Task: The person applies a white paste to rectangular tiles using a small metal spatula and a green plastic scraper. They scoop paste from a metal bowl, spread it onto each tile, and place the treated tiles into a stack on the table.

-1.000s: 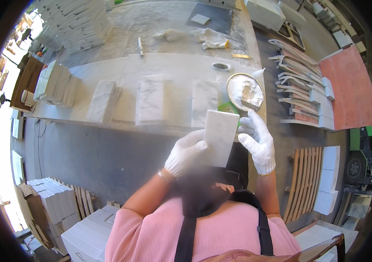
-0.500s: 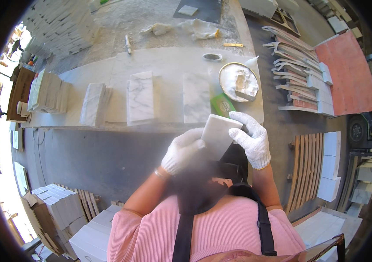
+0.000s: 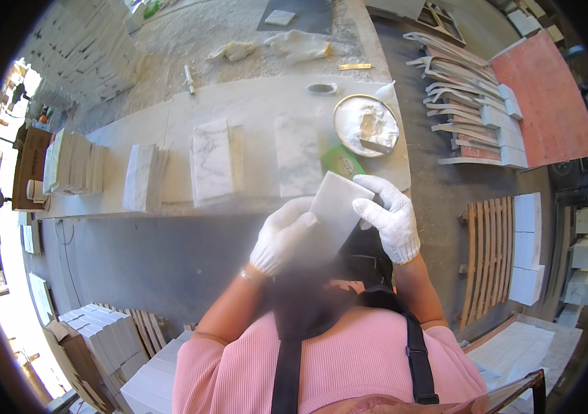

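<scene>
A pale rectangular stone tile is held up in front of me, tilted, with both gloved hands on it. My left hand in a white glove grips its lower left edge. On its upper right edge sits my right hand, also in a white glove. The tile hovers over the near edge of the stone workbench, just below a green scrubbing pad.
On the bench lie marble tile stacks, a flat marble tile, a round pan of white paste and a small tool. Tile stacks stand at the left; racks and pallets at the right.
The tile and both hands have stayed together while the view shifted; the tile now appears lower and closer to the bench's near edge, tilted more.
</scene>
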`<state>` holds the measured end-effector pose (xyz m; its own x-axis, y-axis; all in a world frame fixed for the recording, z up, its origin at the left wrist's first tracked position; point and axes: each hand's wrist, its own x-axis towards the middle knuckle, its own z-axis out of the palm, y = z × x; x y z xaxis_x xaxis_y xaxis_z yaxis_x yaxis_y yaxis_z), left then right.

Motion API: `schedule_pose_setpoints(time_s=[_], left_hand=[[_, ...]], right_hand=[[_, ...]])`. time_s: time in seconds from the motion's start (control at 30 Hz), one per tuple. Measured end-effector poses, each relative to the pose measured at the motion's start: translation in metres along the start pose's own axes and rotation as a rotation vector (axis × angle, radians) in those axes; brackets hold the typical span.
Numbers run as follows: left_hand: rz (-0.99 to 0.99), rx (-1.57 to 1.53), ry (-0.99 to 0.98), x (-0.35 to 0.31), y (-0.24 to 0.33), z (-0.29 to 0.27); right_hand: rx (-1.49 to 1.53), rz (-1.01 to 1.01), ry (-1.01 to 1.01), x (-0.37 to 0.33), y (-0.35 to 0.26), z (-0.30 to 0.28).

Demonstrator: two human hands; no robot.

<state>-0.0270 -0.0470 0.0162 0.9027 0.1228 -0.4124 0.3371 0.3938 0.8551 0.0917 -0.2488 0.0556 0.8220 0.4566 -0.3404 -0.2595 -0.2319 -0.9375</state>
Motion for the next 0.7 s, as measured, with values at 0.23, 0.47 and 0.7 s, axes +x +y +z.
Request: schedule_pose_setpoints(time_s=[0.23, 0.47, 0.7], left_hand=[[0.124, 0.402, 0.090, 0.019, 0.030, -0.024], [0.253, 1.059, -0.014, 0.057, 0.071, -0.043], [0.382, 1.340, 0.044, 0.078, 0.077, -0.041]], right_hand=[[-0.125, -0.279, 0.218, 0.024, 0.032, -0.004], [-1.099, -0.609, 0.348, 0.054, 0.079, -0.009], [-1.221, -0.570, 0.338, 0.067, 0.092, 0.006]])
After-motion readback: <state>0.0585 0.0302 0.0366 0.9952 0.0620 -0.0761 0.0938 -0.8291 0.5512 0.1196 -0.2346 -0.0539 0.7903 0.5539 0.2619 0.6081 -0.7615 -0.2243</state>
